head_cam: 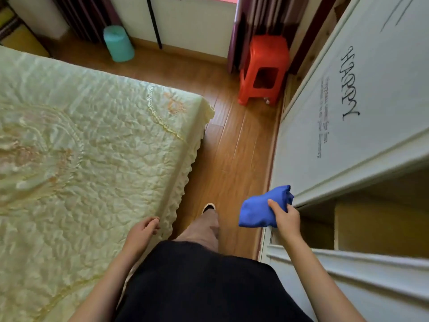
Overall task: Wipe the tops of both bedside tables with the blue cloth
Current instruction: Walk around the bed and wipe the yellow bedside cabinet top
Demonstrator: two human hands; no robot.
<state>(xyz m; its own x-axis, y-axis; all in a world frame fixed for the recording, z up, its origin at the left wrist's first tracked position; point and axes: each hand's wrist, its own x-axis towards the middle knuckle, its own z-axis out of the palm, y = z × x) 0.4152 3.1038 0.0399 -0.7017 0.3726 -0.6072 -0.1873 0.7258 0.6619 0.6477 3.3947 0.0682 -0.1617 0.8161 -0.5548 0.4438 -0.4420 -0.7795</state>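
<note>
Right hand (286,219) clamped on the bunched blue cloth (260,211), left hand (144,228) loosely curled and empty; no bedside desk in view, so wiping progress can't be judged.

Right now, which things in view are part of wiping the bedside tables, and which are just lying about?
Part of the job:
blue cloth, bunched in the right hand
left hand, free, beside the bed edge

Just there:
bed
red stool
teal bin
wardrobe

No bedside table clearly shows.
</note>
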